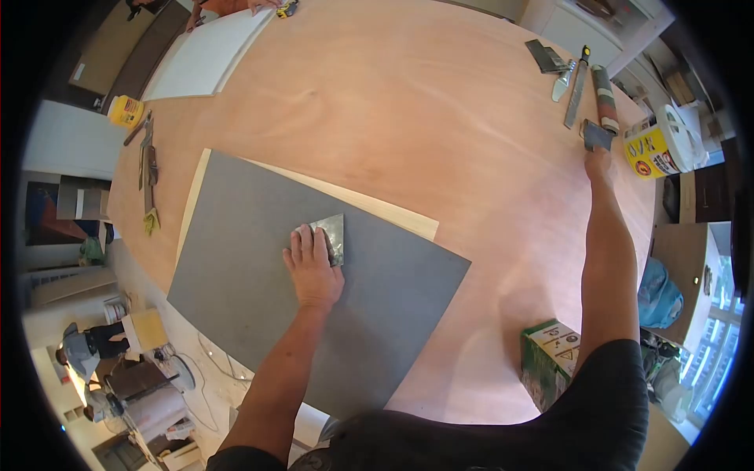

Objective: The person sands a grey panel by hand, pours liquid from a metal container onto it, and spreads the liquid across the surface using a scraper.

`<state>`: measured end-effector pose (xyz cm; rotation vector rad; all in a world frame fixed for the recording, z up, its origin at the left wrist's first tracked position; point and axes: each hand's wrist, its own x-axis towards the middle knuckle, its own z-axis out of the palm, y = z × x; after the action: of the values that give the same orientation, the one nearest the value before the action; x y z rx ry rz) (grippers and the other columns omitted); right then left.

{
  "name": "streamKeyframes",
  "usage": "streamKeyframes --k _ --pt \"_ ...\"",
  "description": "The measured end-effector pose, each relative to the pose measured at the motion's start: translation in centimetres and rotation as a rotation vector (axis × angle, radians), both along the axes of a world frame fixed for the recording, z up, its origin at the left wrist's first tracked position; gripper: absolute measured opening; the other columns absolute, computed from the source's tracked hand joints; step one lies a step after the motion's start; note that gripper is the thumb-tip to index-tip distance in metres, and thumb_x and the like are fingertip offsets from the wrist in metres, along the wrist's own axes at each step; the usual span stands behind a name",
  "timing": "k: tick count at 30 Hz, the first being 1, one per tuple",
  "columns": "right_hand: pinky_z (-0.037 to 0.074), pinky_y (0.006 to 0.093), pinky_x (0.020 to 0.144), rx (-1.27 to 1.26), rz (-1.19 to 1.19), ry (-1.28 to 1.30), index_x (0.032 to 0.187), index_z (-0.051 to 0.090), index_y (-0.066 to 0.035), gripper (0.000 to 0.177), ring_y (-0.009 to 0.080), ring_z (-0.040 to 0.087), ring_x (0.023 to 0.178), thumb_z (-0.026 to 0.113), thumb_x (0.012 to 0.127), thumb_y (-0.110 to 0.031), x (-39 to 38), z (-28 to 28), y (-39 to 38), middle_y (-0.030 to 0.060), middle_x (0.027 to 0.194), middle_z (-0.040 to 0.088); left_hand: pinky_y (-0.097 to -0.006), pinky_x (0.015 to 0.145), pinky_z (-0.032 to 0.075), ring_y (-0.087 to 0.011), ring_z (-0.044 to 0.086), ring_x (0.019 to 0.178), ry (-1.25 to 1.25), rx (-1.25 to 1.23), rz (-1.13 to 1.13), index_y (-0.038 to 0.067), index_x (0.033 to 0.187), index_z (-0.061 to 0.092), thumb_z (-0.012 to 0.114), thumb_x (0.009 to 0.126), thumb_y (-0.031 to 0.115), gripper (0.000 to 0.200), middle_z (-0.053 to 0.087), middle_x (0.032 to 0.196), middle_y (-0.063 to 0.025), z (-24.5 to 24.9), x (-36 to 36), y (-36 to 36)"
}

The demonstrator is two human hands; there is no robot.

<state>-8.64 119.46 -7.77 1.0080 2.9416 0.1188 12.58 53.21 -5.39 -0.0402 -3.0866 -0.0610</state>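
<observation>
My left hand [314, 271] rests over a flat metal scraper [335, 238], its fingers closed on the near edge. Under them lies a large grey sheet [243, 251], set at an angle on top of a pale wood-coloured sheet [393, 215]. My right arm stretches to the far right side of the table, where my right hand [598, 162] is closed on a dark, flat-bladed scraper [597, 136]. Just beyond that scraper is a rolled striped tube [604, 98]. To its right stands a yellow and white bucket [658, 147].
A file-like tool [577, 90], a putty knife [562, 83] and dark flat pieces [543, 56] lie at upper right. A green box [542, 369] sits near my right elbow. Left are a hand saw [148, 165] and yellow tub [126, 111]. Another person's hands touch white panels [204, 55].
</observation>
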Motion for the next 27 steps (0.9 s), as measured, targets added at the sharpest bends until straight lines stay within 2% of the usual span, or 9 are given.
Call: streamKeyframes --k 2,5,8,11,14,17,20,23,27 --pt "0.055 0.0473 0.096 0.067 0.025 0.002 0.122 0.071 -0.010 0.032 0.0359 0.069 0.114 0.059 0.096 -0.024 1.5 2.8 -2.8 0.0175 0.125 0.071 -0.0672 0.116 0.025 -0.0457 0.029 0.149 0.012 -0.003 -0.007 0.006 0.150 0.041 0.068 0.080 0.015 0.076 0.035 0.160 -0.0214 -0.2 0.0 -0.3" --pt "0.057 0.0472 0.091 0.174 0.155 -0.086 0.119 0.071 -0.007 0.033 0.0366 0.072 0.106 0.062 0.095 -0.028 1.6 2.6 -2.4 0.0186 0.114 0.074 -0.0672 0.117 0.024 -0.0453 0.029 0.149 -0.031 0.003 -0.002 0.006 0.150 0.040 0.070 0.079 0.017 0.078 0.036 0.160 -0.0211 0.4 -0.2 0.1" --pt "0.058 0.0469 0.088 0.162 0.139 -0.042 0.112 0.072 -0.005 0.029 0.0373 0.073 0.102 0.063 0.094 -0.027 1.9 1.8 -3.4 0.0211 0.105 0.075 -0.0676 0.117 0.024 -0.0451 0.028 0.150 -0.031 0.021 0.002 0.006 0.151 0.040 0.072 0.079 0.018 0.080 0.036 0.160 -0.0210 0.6 0.1 -0.2" --pt "0.056 0.0479 0.090 0.102 0.136 0.048 0.108 0.071 -0.005 0.033 0.0366 0.072 0.107 0.066 0.094 -0.034 2.3 1.0 -3.6 0.0231 0.110 0.074 -0.0676 0.117 0.023 -0.0448 0.028 0.150 -0.004 0.021 0.002 0.006 0.151 0.039 0.072 0.080 0.019 0.080 0.034 0.161 -0.0206 0.2 0.1 -0.1" --pt "0.055 0.0481 0.092 0.040 0.039 0.253 0.107 0.070 -0.004 0.039 0.0360 0.069 0.113 0.068 0.093 -0.041 4.0 3.8 -6.7 0.0230 0.117 0.072 -0.0672 0.118 0.023 -0.0445 0.028 0.150 -0.014 -0.002 0.005 0.006 0.151 0.039 0.071 0.081 0.019 0.079 0.032 0.162 -0.0200 0.0 0.3 -0.1" --pt "0.055 0.0478 0.093 -0.074 -0.146 0.143 0.116 0.069 -0.005 0.048 0.0354 0.068 0.117 0.069 0.092 -0.047 5.1 4.0 -6.1 0.0196 0.125 0.070 -0.0669 0.118 0.023 -0.0441 0.028 0.150 -0.050 0.005 0.025 0.007 0.151 0.039 0.071 0.081 0.019 0.078 0.032 0.162 -0.0196 0.5 0.0 -0.1" --pt "0.055 0.0464 0.094 -0.037 -0.174 -0.064 0.119 0.071 -0.009 0.046 0.0343 0.068 0.118 0.071 0.091 -0.046 6.8 5.2 -7.6 0.0148 0.126 0.071 -0.0666 0.118 0.023 -0.0438 0.028 0.150 -0.065 0.035 0.044 0.007 0.152 0.039 0.070 0.083 0.020 0.077 0.034 0.161 -0.0198 1.3 -0.1 0.4" --pt "0.054 0.0461 0.096 0.008 -0.146 -0.039 0.120 0.074 -0.015 0.045 0.0322 0.067 0.120 0.068 0.093 -0.050 8.1 6.1 -9.5 0.0124 0.128 0.071 -0.0661 0.119 0.022 -0.0438 0.028 0.150 -0.088 0.041 0.051 0.007 0.152 0.039 0.070 0.084 0.022 0.076 0.035 0.160 -0.0201 1.3 0.2 0.2" --pt "0.053 0.0478 0.097 -0.028 -0.217 -0.016 0.118 0.076 -0.016 0.051 0.0334 0.068 0.119 0.056 0.097 -0.057 9.6 8.7 -13.5 0.0147 0.125 0.072 -0.0654 0.120 0.021 -0.0439 0.026 0.150 -0.107 0.042 0.050 0.007 0.154 0.037 0.069 0.087 0.026 0.077 0.034 0.161 -0.0199 1.1 0.1 0.3"
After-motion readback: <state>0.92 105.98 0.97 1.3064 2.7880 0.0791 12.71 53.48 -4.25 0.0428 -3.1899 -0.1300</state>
